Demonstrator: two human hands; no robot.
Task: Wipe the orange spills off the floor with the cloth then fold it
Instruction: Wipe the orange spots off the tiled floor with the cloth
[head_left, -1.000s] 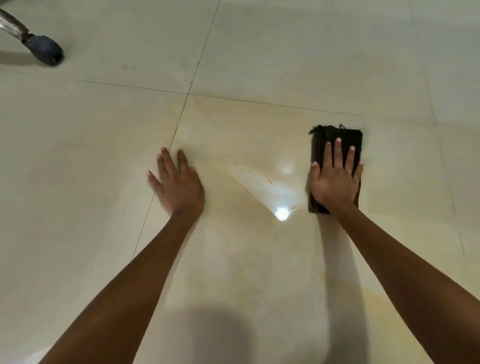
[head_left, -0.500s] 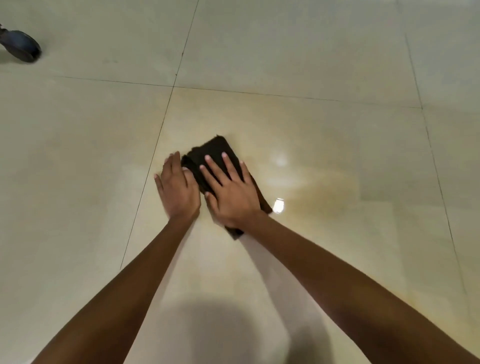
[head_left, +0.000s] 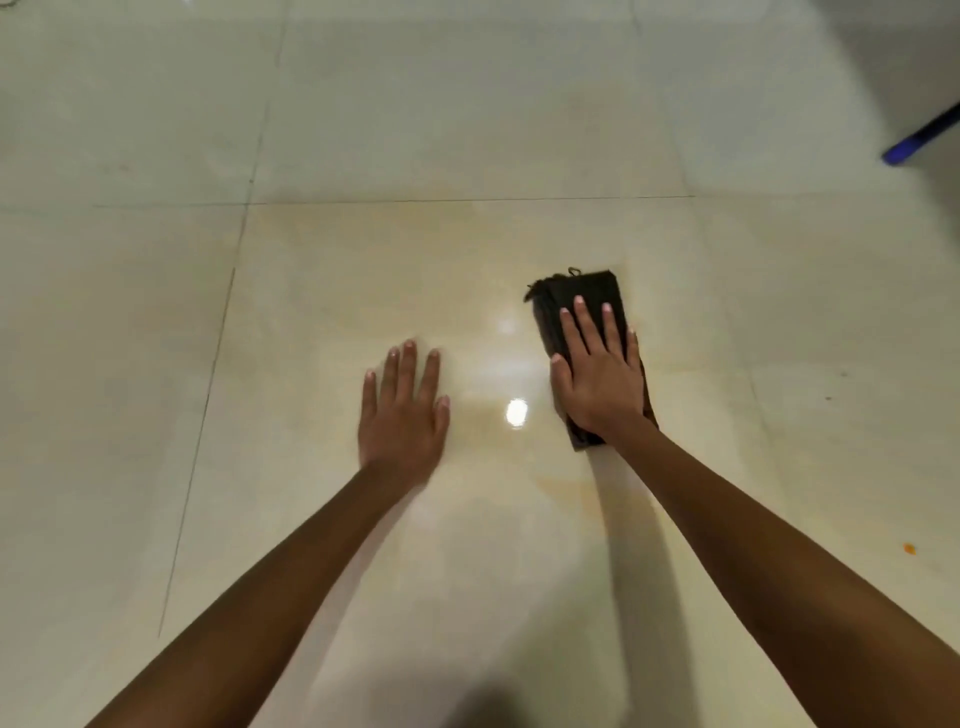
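Note:
A dark folded cloth (head_left: 576, 296) lies flat on the glossy cream tile floor (head_left: 467, 130), right of centre. My right hand (head_left: 597, 374) presses palm-down on the cloth with its fingers spread, covering the cloth's near half. My left hand (head_left: 405, 410) rests flat on the bare floor to the left of it, fingers apart, holding nothing. A faint orange smear (head_left: 566, 486) shows on the tile just below my right wrist. A small orange speck (head_left: 909, 548) sits on the floor at the far right.
A blue object (head_left: 922, 137) pokes in at the upper right edge. Tile grout lines run across the floor above the hands and down the left side. A bright lamp reflection (head_left: 517, 412) shines between my hands.
My right hand has slid the cloth from beside my left hand back to the right. The view has shifted right, and the dark caster at the upper left has left the frame.

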